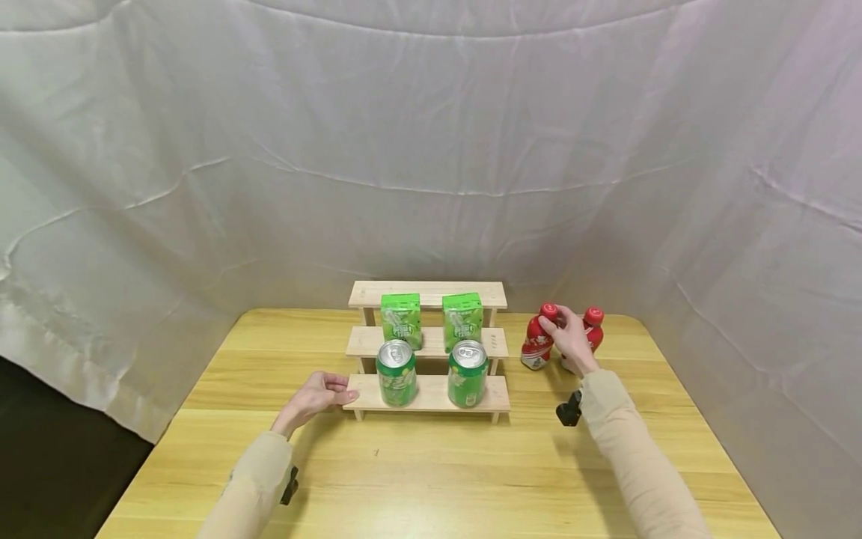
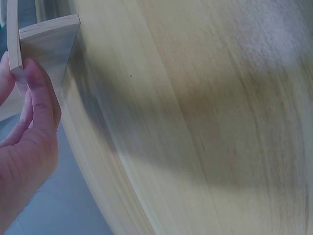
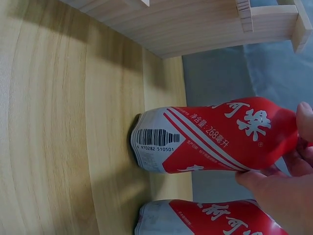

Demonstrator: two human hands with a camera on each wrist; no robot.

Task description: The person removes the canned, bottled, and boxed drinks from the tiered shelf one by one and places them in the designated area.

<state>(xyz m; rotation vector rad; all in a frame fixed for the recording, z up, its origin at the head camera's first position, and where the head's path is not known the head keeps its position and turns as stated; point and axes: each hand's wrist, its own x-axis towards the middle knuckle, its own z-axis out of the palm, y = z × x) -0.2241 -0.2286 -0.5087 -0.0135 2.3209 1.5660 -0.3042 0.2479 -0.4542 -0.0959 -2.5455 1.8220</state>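
1. At the right side of the bench point(image 1: 417, 479), a person's right hand point(image 1: 574, 338) grips a red bottle point(image 1: 536, 343) near its top, thumb and fingers curled round it.
2. The red bottle sits on the left, shelf-facing side of that hand, its long axis close to vertical and its cap end uppermost; whether its base touches the bench cannot be told.
3. Just to the right, a second bottle point(image 1: 594, 333) stands partly hidden behind the right hand.
4. Left of the pair, apart from the gripped bottle, stands a three-step wooden shelf point(image 1: 427, 293); the right hand is on the shelf's bottle side.
5. Across at the far left end, the left hand point(image 1: 315, 397) pinches the lowest tier point(image 1: 431, 395), well apart from both bottles.
6. Two green cans point(image 1: 397, 383) rest on that tier, two green cartons point(image 1: 401, 323) on the middle tier point(image 1: 431, 340), before hanging grey cloth point(image 1: 431, 135).
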